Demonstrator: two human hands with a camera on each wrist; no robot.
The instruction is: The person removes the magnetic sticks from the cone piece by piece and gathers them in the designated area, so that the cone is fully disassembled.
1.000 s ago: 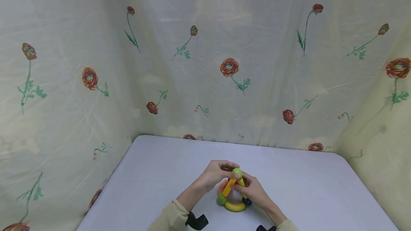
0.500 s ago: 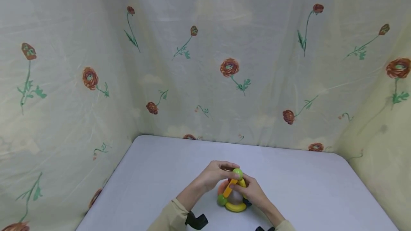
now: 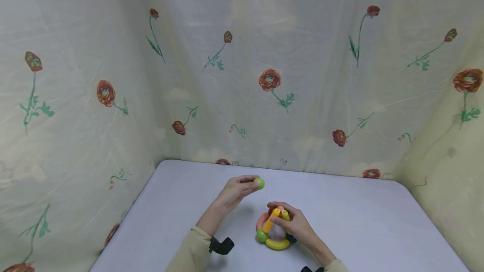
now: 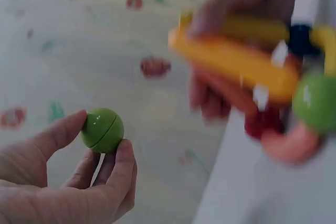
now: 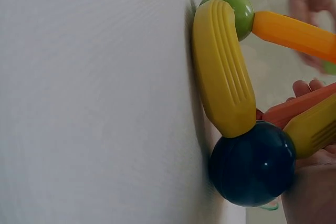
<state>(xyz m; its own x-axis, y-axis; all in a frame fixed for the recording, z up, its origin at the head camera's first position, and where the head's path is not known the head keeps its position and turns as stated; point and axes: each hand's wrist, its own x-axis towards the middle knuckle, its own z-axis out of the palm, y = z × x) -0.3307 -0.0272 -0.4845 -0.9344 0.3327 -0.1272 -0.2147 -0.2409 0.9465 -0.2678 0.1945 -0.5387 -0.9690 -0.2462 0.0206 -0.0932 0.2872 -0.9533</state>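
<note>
We note a floral curtain hung on three sides of a pale desk, reaching down to its far edge and both side edges. Near the desk's front edge, about midway along it, stands the toy frame of curved yellow, orange and pink bars joined by green and dark blue balls, resting on the surface. The right hand curls its fingers round the upper ends of the bars and holds them together. The left hand is raised above the desk, further toward the far edge, pinching a green ball between thumb and fingertips, the other fingers loosely bent. Half a second ago that ball sat atop the frame with both hands meeting there; now it is off and well apart.
</note>
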